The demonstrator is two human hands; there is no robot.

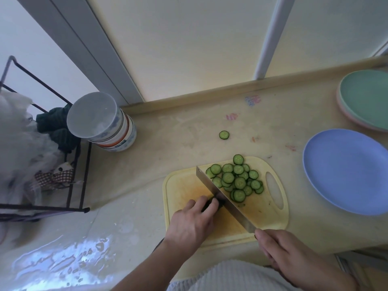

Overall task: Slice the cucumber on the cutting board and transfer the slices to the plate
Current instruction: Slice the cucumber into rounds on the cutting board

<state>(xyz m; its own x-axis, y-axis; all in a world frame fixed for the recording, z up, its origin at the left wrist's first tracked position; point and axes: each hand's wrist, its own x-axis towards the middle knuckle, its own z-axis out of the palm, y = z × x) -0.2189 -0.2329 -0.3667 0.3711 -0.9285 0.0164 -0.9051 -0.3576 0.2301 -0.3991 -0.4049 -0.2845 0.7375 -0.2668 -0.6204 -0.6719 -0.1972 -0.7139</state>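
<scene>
The left hand (192, 219) has its fingers curled down on the last short stub of cucumber (212, 203), pinning it near the middle of the yellow cutting board (262, 215); so little of the stub shows past the fingertips that its long axis cannot be told. The right hand (287, 250) is wrapped around the handle of a cleaver (225, 198) at the board's near edge. The blade stands on edge against the stub and runs from that near edge diagonally toward the board's far left. To the right of the blade, a heap of cucumber slices (237, 180) lies flat and overlapping on the far half of the board, next to its handle slot. One stray slice (224, 135) rests on the counter (189, 131) beyond the board. A blue plate (344, 171) sits near the counter's right edge, with stacked green and pink plates (365, 99) in the far right corner. A stack of bowls (105, 122) stands at the counter's left edge beside a wire rack (79, 164).
</scene>
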